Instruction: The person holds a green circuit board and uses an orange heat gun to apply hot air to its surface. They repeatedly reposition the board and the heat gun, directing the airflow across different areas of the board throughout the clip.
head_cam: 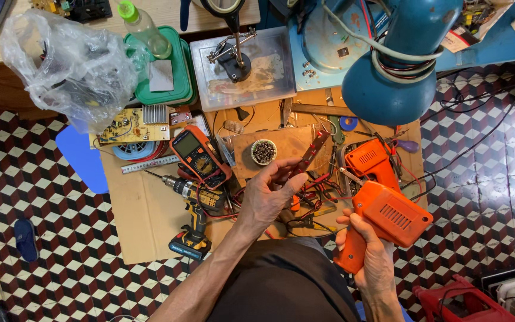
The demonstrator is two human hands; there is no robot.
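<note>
My right hand (pixel 372 257) grips the handle of an orange gun-shaped tool housing (pixel 388 216), held above my lap with its vented side up. A second orange housing half (pixel 369 161) lies on the cardboard just beyond it. My left hand (pixel 267 192) reaches forward over tangled red and black wires and pinches a narrow dark red strip-like part (pixel 312 151) between thumb and fingers. A small round tin of tiny parts (pixel 263 151) sits just beyond the left hand.
An orange multimeter (pixel 199 155), a cordless drill (pixel 193 210), a steel ruler (pixel 149 164) and a circuit board (pixel 129 125) lie on the cardboard sheet (pixel 144 220). A blue desk lamp (pixel 396 71), plastic trays (pixel 242 67), a bottle and a plastic bag (pixel 67 65) crowd the far side. Patterned tiles surround the work area.
</note>
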